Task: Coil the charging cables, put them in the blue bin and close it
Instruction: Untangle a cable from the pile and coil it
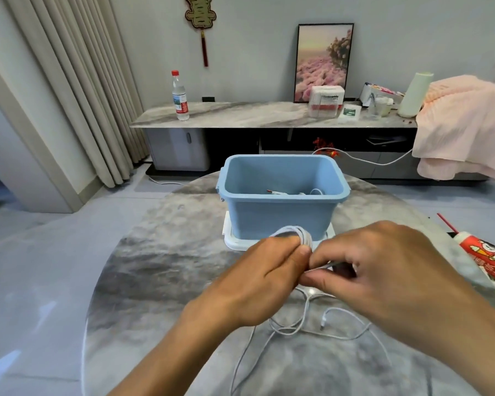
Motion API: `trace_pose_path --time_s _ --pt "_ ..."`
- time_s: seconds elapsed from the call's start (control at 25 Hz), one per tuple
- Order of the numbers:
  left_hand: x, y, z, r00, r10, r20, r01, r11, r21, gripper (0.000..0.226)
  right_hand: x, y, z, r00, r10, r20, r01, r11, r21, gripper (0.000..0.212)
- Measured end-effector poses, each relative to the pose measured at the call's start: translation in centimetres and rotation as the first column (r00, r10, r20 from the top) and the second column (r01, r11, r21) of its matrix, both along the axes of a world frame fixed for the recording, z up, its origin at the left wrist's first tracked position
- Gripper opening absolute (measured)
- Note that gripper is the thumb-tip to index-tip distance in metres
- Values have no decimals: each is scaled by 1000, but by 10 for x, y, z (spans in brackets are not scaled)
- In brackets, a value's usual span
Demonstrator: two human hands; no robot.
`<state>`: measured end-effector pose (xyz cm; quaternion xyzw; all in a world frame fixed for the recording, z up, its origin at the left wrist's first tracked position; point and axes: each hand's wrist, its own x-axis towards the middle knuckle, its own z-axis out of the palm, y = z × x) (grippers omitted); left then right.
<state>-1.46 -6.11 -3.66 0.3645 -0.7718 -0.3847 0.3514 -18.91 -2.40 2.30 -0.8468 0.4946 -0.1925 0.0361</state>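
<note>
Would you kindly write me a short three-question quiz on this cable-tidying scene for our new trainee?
1. True or false: the open blue plastic bin already has a cable inside.
2. What does the left hand hold: A) a red-capped water bottle, B) a coiled bundle of white charging cable, C) a lid?
3. Fill in: the bin stands on a flat white ____ on the round grey marble table.

Key
1. True: a white cable with a red tip lies on its floor.
2. B; the right hand pinches the same cable's strand, and its loose tail trails over the table.
3. Lid, apparently the bin's own.
</note>
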Motion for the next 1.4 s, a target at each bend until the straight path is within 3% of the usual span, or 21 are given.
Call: trace_pose_path --time_s 0.04,0.12,0.24,0.32,0.4,0.48,0.52,0.6,0.64,0.72,0.76,0.8,0.84,0.92,1.08,1.16,1.24,1.32,1.4 --pt "-3 2 2 995 -55 -87 66 989 132 41 -6 -5 0 999 1 32 -1 1000 -20 32" --pt "-8 5 10 961 -94 -261 180 926 331 40 -19 -17 -1 963 50 263 -58 998 23 39" --pt "-6 7 17 872 -118 -474 351 826 440 38 -34 -34 -8 797 1 604 -75 992 98 38" --pt "-4 9 20 728 -87 -680 525 709 471 34 -24 -39 -22 675 -8 738 -122 985 123 36" --pt "-1 9 20 479 12 -878 659 656 369 31 0 -37 -42 519 -107 848 -235 936 262 31" --pt "9 2 23 295 111 -949 613 740 277 29 26 -30 -62 401 -328 855 -351 807 475 30" --pt "15 -2 25 269 166 -949 528 798 290 29 35 -24 -70 424 -407 809 -369 739 564 30" --pt "27 -12 25 356 252 -900 238 907 348 29 47 -12 -77 617 -393 682 -293 690 662 30" --pt "33 -15 23 488 270 -830 26 946 323 29 51 -5 -75 749 -295 594 -226 728 647 29" --pt "34 -16 14 832 330 -445 -364 931 10 34 53 9 -61 933 -51 356 -129 877 464 22" --pt "30 -15 9 919 332 -212 -370 912 -176 36 50 12 -49 955 14 295 -115 938 328 20" --pt "26 -12 5 951 306 -45 -306 910 -279 36 44 11 -37 965 48 259 -102 975 199 19" --pt "23 -9 5 966 258 17 -243 927 -286 36 36 9 -24 968 58 243 -83 992 92 19" --pt "20 -7 7 989 127 -70 -138 974 -178 35 15 0 -6 956 62 288 -54 998 -39 18" --pt "9 -2 13 992 24 -124 -21 999 26 44 -8 -11 6 940 145 309 -87 977 -195 15" --pt "4 6 15 951 -62 -304 142 958 249 45 -12 -21 0 863 175 473 -114 981 -154 18" --pt "0 9 16 825 -143 -547 385 850 359 40 -13 -33 -15 664 115 739 -152 988 -16 18" --pt "-2 8 13 614 -109 -782 556 763 331 35 -3 -43 -35 488 -56 871 -235 953 193 20" --pt "2 4 13 424 13 -905 572 771 279 31 13 -43 -54 478 -190 858 -282 891 355 27"
